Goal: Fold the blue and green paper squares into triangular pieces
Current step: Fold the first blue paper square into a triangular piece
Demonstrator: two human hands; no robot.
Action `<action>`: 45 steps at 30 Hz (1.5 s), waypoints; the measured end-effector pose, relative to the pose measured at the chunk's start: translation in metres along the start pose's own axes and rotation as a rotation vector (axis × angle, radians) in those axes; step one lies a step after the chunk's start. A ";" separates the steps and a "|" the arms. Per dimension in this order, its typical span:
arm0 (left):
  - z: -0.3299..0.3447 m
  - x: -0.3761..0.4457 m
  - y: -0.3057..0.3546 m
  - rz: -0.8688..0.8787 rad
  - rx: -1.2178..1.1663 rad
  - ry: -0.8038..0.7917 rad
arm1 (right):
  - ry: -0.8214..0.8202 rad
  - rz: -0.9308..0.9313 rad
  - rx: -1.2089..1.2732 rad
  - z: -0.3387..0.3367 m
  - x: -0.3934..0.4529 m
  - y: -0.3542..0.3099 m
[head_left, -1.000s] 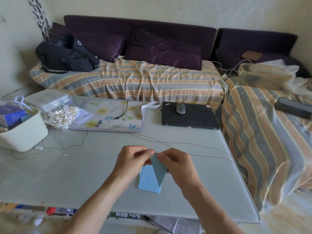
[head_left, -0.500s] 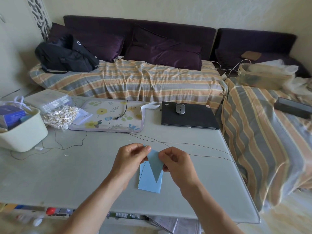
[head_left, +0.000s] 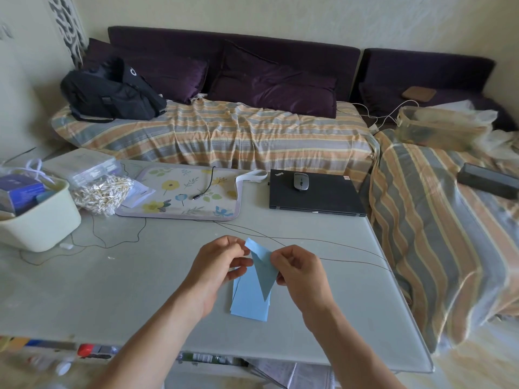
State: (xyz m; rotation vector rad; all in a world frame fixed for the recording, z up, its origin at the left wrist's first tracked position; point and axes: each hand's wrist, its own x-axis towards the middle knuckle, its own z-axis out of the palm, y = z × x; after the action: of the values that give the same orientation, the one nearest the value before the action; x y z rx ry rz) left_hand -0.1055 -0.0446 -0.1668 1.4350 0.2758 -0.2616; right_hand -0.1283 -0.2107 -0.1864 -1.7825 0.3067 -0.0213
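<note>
Single head-worn wide-angle view, looking forward and down from above the near bench (head_left: 112, 290) edge, hands close below centre, sofa (head_left: 224, 136) and far wall across the top, edges visibly bowed

My two hands meet over the paper stack (head_left: 248, 301), near the front of the tabletop (head_left: 112, 284).

My left hand (head_left: 217, 265) is left of the stack and my right hand (head_left: 299, 272) right of it, both holding a folded piece (head_left: 262, 269) above it. Behind the stack a thin cable (head_left: 331, 245) runs across the tabletop. Further behind and to the left lies a mat (head_left: 185, 195); to the right and behind, a laptop (head_left: 316, 196) with a mouse (head_left: 301, 181) on it. Far left of the stack sits a tub (head_left: 39, 220), with a bag of swabs (head_left: 102, 193) between tub and mat. A sofa (head_left: 224, 133) stands behind the tabletop, with a bag (head_left: 109, 92) on it behind and left of the stack.
</note>
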 end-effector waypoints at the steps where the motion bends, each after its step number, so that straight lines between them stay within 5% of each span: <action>1: 0.001 0.000 0.000 0.004 0.018 -0.011 | -0.012 -0.002 0.000 0.000 -0.001 0.000; 5: 0.002 -0.003 -0.002 0.070 0.106 -0.022 | -0.072 0.011 -0.009 0.002 -0.002 -0.001; 10: 0.003 -0.002 -0.012 0.328 0.516 0.063 | -0.039 0.009 -0.055 0.005 0.000 0.003; 19: 0.007 -0.002 -0.018 0.501 0.690 0.017 | -0.063 -0.034 -0.030 0.006 -0.001 0.001; 35: 0.006 -0.006 -0.015 0.340 0.738 -0.073 | -0.013 -0.078 -0.144 0.003 -0.001 0.004; 45: 0.005 -0.004 -0.016 0.184 0.588 -0.026 | 0.079 -0.400 -0.374 0.007 -0.002 0.012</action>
State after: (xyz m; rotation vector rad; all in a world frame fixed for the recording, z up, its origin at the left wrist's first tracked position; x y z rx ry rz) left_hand -0.1150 -0.0513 -0.1799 2.0230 0.0401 -0.2190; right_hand -0.1315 -0.2060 -0.1989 -2.1945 0.0027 -0.3379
